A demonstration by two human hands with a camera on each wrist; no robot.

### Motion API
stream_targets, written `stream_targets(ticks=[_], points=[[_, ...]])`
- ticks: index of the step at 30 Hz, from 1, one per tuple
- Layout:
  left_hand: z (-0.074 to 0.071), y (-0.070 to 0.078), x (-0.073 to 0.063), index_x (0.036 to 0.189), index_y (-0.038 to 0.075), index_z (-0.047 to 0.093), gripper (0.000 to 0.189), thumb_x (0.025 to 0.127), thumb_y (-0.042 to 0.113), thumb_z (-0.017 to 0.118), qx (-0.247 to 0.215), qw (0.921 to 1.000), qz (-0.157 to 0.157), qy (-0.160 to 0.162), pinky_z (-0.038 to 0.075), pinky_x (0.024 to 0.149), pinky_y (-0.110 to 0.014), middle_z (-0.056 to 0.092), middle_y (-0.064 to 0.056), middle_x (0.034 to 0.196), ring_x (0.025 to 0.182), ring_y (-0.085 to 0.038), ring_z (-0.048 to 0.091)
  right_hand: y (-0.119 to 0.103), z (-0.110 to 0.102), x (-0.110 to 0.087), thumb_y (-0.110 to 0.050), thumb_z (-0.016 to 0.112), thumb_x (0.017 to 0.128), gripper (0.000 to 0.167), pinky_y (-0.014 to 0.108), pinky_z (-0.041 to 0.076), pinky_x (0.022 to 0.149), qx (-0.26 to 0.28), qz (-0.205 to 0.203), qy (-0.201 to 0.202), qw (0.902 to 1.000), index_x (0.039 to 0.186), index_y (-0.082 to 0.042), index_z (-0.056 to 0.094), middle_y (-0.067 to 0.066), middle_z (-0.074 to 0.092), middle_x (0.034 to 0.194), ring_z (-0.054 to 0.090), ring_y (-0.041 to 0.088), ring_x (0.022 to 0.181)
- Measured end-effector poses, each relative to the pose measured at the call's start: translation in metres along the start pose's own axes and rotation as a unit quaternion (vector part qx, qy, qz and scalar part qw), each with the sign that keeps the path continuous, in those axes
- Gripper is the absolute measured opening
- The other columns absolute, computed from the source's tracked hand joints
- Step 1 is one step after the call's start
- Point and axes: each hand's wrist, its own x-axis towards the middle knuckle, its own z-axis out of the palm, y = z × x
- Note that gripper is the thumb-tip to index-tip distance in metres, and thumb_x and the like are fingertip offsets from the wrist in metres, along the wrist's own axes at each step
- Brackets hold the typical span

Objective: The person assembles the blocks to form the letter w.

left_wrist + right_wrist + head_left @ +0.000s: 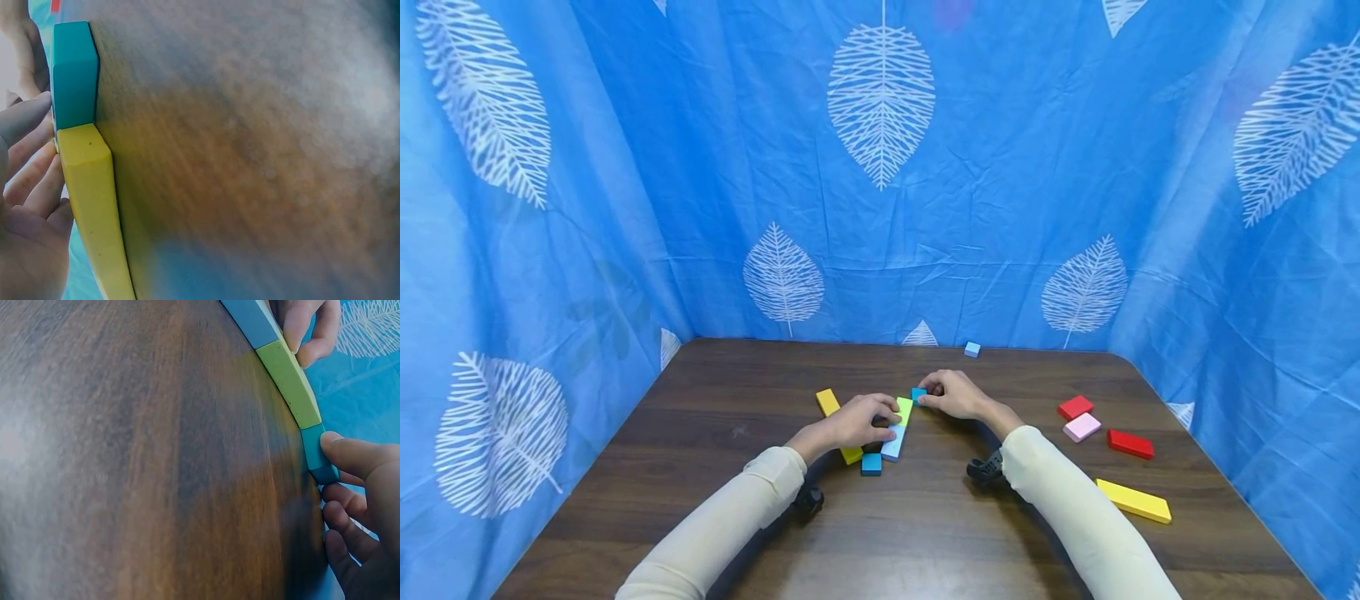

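Observation:
My right hand (957, 395) pinches a small teal block (315, 450) between thumb and fingers, at the far end of a lime-green block (905, 408). That green block lies end to end with a light blue block (892, 444), forming a slanted row. From the left side, my left hand (857, 421) touches the row with relaxed fingers, near where green and light blue meet. Beneath the left hand a yellow block (828, 402) is partly hidden. Against its near end lies another teal block (76, 78), left of the light blue one.
On the right side of the wooden table (925, 533) are two red blocks (1076, 407), a pink block (1082, 427) and a long yellow block (1133, 501). One small light blue block (972, 350) sits at the back edge, before a blue leaf-patterned curtain (985, 208).

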Motion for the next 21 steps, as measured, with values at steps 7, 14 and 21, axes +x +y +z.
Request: stream_targets(ticks=[7,14,21], points=[[-0.001,0.001,-0.001,0.130,0.005,0.072,0.032,0.101,0.019,0.071,-0.004,1.0000,0.005,-0.001,0.041,0.113,-0.046,0.059,-0.007,0.143,0.133,-0.027,0.052,-0.002,-0.001,-0.001,-0.022,0.075,0.097,0.023,0.034,0.051,0.074,-0.009,-0.007,-0.001,0.9999,0.115,-0.007,0.075,-0.004,0.066,0.092,0.058,0.013,0.081],[0.000,0.003,-0.003,0.132,0.006,0.072,0.034,0.101,0.021,0.071,-0.007,0.9999,-0.005,-0.006,0.038,0.114,-0.047,0.058,-0.006,0.145,0.135,-0.027,0.050,-0.001,-0.010,-0.008,-0.022,0.074,0.098,0.025,0.036,0.054,0.075,0.002,0.008,-0.016,0.9998,0.118,-0.006,0.073,-0.003,0.067,0.095,0.061,0.014,0.085],[0.001,0.003,-0.004,0.132,0.006,0.071,0.035,0.101,0.021,0.072,-0.008,0.9999,-0.007,-0.005,0.040,0.114,-0.045,0.058,-0.006,0.144,0.134,-0.026,0.050,0.001,-0.024,-0.021,-0.022,0.074,0.097,0.028,0.040,0.056,0.082,-0.007,0.014,-0.010,0.9998,0.119,-0.004,0.073,0.000,0.069,0.100,0.063,0.017,0.090]])
